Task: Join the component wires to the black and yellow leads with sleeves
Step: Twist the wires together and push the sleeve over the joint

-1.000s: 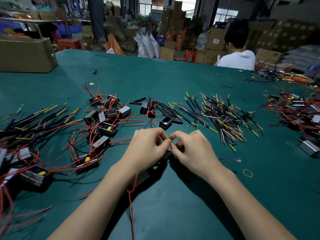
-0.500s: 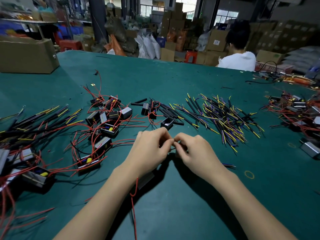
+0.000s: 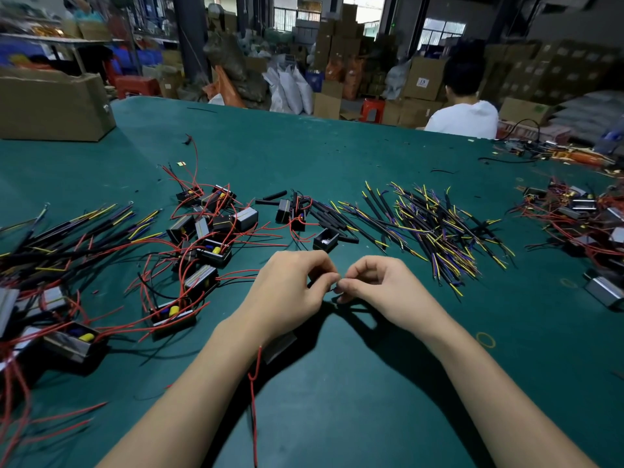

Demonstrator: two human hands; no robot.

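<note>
both hands low over the green tabletop [image 3: 337, 417], fingertips meeting at the centre. left hand [image 3: 287, 292] curled, thumb and forefinger pinched together on something small and dark; right hand [image 3: 381, 288] likewise curled, its fingers [image 3: 344, 283] pinched at the same spot, tip to tip with the left. what sits between them is too small to tell apart, wire end or sleeve. a red wire [image 3: 253, 393] trails from under the left wrist toward the near edge, and a pale boxy component [image 3: 280, 344] shows partly beneath that wrist.

beyond the right hand, a loose heap of black and yellow leads [image 3: 435, 228] spreads across the tabletop, some with purple strands. just past the fingertips lies a single open black component box [image 3: 326, 239]. short black sleeves [image 3: 275, 196] lie near the far side of that group.

left of the hands, a tangle of component boxes with red wires [image 3: 202, 238], several showing yellow parts inside. farther left, a pile of long black leads with yellow ends [image 3: 67, 231]. at the far right edge, another heap of components with red wires [image 3: 580, 217]. a yellow rubber band [image 3: 485, 340] lies right of the right forearm.

cardboard box [image 3: 50, 106] at far left of the tabletop. a person in a white shirt [image 3: 462, 118] sits beyond the far edge, back turned, stacked cartons behind.
</note>
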